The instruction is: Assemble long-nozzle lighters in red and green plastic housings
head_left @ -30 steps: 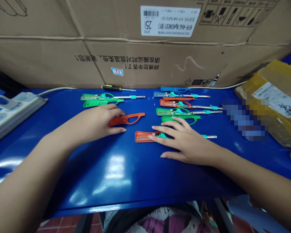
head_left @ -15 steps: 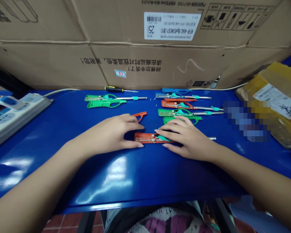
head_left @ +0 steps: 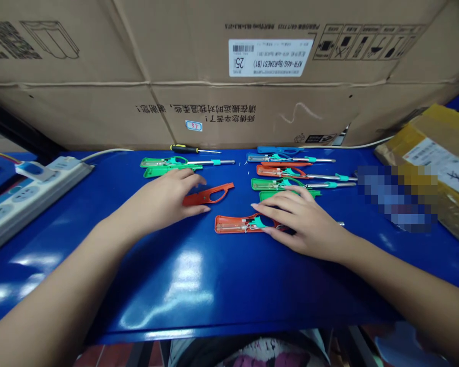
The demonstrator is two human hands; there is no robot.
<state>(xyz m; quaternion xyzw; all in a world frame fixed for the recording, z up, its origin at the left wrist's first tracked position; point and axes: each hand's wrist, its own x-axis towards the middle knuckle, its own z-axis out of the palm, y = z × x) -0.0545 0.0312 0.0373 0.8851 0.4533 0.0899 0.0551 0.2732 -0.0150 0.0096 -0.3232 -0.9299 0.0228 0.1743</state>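
On the blue table (head_left: 199,285), my left hand (head_left: 164,201) curls over the left end of an orange plastic cover shell (head_left: 212,194), thumb on its near side and fingers on its far side. My right hand (head_left: 304,224) lies flat, fingers stretched out, on the right part of an open orange lighter body (head_left: 235,224) with a teal trigger and visible inner parts. The tip of its metal tube (head_left: 341,224) sticks out past the hand. The cover lies a little left of and behind the body, apart from it.
Behind are a green lighter pair (head_left: 168,165), a row of blue, orange and green long lighters (head_left: 290,171), and a small screwdriver (head_left: 191,149). A power strip (head_left: 34,186) sits at left, a taped yellow parcel (head_left: 439,153) at right, and a big cardboard box (head_left: 229,71) walls the back.
My left hand carried the orange cover toward the open body half a second ago, then drew it back left and away. My right hand stayed on the body.
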